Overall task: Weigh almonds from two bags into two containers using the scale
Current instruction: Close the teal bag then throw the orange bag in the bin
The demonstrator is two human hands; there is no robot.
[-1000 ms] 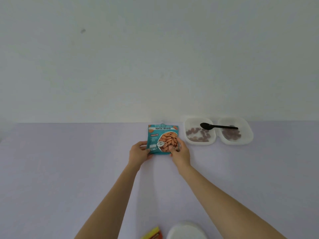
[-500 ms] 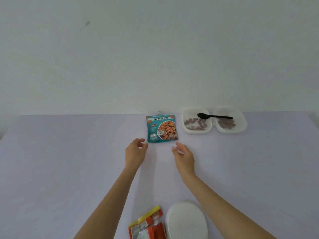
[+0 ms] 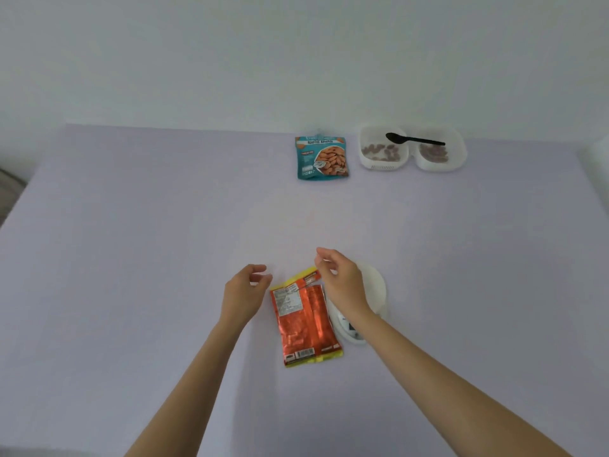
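A teal almond bag lies flat at the far edge of the table. To its right stand two white containers: the left one and the right one, each holding almonds, with a black spoon laid across both. An orange foil bag lies near me, back side up. A white scale sits just right of it, partly hidden by my right wrist. My left hand hovers left of the orange bag's top, fingers apart and empty. My right hand hovers over the bag's top right corner, fingers curled loosely, holding nothing.
The table is covered in pale lilac and backs onto a white wall. A white object shows at the right edge. The table's left edge runs diagonally at the far left.
Both hands let go of the teal bag and drew back toward me to the orange bag. The view tilted down, bringing the orange bag and scale fully into sight.
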